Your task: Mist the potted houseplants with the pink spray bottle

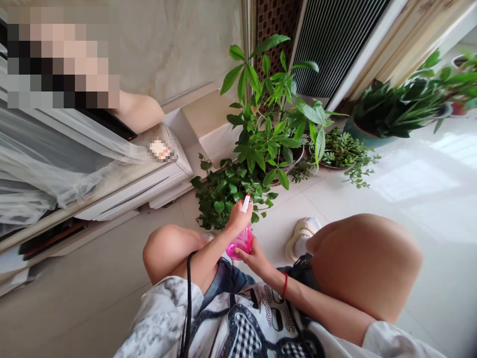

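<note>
A pink see-through spray bottle (242, 242) with a white, red-tipped spray head (246, 203) is between my knees. My left hand (239, 217) is closed round its neck just under the spray head. Lower down, my right hand (257, 257) wraps the bottle's body from the right, thumb across the front. The nozzle points away from me, towards a low leafy green plant (219, 191) right in front of my left hand. Behind that plant rises a taller potted plant (270, 129) with long pointed leaves.
A trailing plant (343, 149) and a spiky potted plant (402, 109) stand to the right on the tiled floor (428, 199). On the left runs a white cabinet (149, 186) draped with sheer cloth (82, 164). A striped dark panel (331, 44) stands at the back.
</note>
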`<action>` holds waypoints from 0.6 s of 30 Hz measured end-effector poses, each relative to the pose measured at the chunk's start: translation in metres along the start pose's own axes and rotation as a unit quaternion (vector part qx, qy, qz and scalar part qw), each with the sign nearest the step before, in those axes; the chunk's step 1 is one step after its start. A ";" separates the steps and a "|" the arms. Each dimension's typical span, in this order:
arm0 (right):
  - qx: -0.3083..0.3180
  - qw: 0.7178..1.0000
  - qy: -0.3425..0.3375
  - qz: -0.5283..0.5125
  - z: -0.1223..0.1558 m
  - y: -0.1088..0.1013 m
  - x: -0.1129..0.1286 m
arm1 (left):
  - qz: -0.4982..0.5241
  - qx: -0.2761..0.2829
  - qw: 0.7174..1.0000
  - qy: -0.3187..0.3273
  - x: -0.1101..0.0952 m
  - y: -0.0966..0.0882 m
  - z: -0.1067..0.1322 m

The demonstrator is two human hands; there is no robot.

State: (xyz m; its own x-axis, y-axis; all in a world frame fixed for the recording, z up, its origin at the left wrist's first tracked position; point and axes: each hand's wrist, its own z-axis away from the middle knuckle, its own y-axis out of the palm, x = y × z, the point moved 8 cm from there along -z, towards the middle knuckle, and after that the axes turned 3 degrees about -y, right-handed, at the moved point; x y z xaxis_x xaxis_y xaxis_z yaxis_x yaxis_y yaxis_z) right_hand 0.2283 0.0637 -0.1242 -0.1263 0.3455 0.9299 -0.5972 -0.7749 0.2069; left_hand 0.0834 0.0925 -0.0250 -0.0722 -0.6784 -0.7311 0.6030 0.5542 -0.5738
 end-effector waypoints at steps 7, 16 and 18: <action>-0.014 1.000 0.017 0.016 -0.010 -0.015 0.000 | 0.043 -0.056 0.997 -0.009 0.002 -0.009 0.005; -0.019 0.999 0.032 0.029 -0.008 -0.016 -0.014 | 0.052 -0.087 0.995 -0.024 0.021 -0.007 0.007; -0.022 0.999 0.033 0.035 -0.008 -0.017 -0.016 | 0.052 -0.084 0.995 -0.027 0.023 -0.006 0.007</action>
State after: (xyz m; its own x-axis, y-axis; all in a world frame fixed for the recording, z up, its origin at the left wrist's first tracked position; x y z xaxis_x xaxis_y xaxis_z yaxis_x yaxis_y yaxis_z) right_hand 0.2337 0.0754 -0.1453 -0.2190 0.3265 0.9195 -0.6186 -0.7752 0.1279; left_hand 0.0833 0.0703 -0.0357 0.0298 -0.6353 -0.7717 0.4641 0.6926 -0.5522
